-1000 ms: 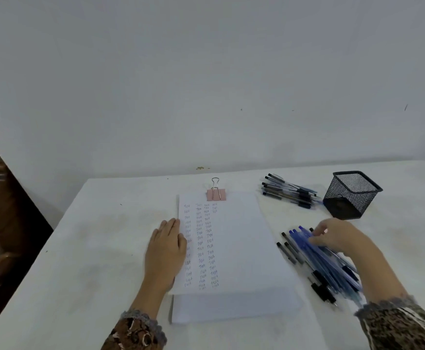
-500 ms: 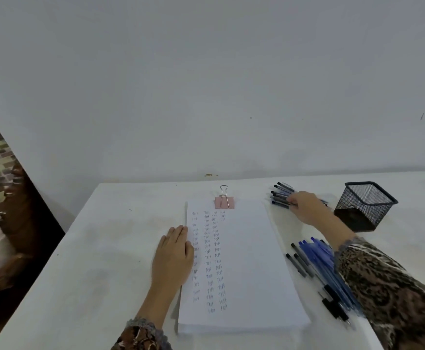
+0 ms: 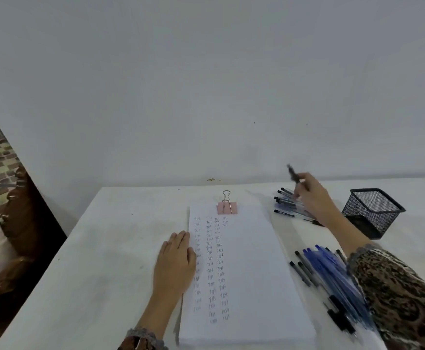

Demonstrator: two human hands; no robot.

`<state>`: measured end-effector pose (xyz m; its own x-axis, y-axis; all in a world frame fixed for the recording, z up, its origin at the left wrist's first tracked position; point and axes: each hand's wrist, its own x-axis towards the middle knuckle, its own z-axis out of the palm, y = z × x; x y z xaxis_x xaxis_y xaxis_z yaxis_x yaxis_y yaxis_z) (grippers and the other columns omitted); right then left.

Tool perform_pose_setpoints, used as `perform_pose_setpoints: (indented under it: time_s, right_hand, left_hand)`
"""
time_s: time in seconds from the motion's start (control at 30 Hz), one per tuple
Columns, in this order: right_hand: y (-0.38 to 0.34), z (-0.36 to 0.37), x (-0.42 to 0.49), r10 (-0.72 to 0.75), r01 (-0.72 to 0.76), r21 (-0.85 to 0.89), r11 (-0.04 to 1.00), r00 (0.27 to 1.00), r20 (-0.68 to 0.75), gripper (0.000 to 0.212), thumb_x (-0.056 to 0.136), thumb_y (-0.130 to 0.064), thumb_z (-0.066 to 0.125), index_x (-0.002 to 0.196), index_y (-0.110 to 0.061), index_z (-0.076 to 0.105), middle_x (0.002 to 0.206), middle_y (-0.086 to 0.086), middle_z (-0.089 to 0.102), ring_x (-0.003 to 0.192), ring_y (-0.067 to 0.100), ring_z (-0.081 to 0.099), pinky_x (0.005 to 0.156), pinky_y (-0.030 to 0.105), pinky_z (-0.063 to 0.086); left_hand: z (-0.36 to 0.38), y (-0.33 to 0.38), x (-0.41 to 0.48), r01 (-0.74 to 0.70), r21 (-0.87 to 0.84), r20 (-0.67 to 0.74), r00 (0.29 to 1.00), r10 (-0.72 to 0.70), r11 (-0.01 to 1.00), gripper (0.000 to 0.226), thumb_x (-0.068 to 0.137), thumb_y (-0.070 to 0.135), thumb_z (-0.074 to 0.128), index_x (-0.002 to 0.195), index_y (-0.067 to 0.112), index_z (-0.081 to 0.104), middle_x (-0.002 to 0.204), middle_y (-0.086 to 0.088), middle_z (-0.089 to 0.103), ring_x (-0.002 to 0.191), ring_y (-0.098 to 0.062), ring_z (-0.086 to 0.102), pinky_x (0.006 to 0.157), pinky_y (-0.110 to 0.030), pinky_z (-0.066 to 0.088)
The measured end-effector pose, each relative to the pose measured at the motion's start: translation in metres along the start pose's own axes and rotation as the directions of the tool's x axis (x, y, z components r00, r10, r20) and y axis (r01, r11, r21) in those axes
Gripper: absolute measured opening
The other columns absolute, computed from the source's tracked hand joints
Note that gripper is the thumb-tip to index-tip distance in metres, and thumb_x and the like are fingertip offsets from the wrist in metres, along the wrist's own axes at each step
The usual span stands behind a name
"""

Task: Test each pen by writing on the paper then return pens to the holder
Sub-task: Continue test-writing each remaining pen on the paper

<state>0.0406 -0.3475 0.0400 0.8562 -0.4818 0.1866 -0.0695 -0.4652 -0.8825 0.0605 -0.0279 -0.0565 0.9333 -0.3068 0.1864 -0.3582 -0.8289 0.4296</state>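
A person's right hand point(image 3: 312, 198), fingers curled, pinches a dark pen point(image 3: 293, 174) and holds it tilted above the far pile of pens point(image 3: 285, 207), just left of the black mesh holder point(image 3: 373, 213). The left hand point(image 3: 174, 261) lies flat, fingers straight, on the left edge of the clipped paper point(image 3: 251, 274). A second pile of blue pens point(image 3: 332, 279) lies near right on the white table point(image 3: 105, 248).
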Motion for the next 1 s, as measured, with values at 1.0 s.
perform_pose_setpoints:
  time_s: [1.0]
  right_hand:
    - [0.008, 0.122, -0.028, 0.347, -0.293, 0.924, 0.244, 0.916, 0.200, 0.063, 0.095, -0.057, 0.021, 0.089, -0.010, 0.063, 0.058, 0.003, 0.064, 0.048, 0.013, 0.058, 0.053, 0.022, 0.051]
  left_hand:
    - [-0.002, 0.002, -0.001, 0.000, -0.022, -0.010, 1.000, 0.000, 1.000, 0.046, 0.099, 0.023, 0.029, 0.145, 0.014, 0.027, 0.152, 0.002, 0.026, 0.143, -0.013, 0.015, 0.117, -0.026, 0.008]
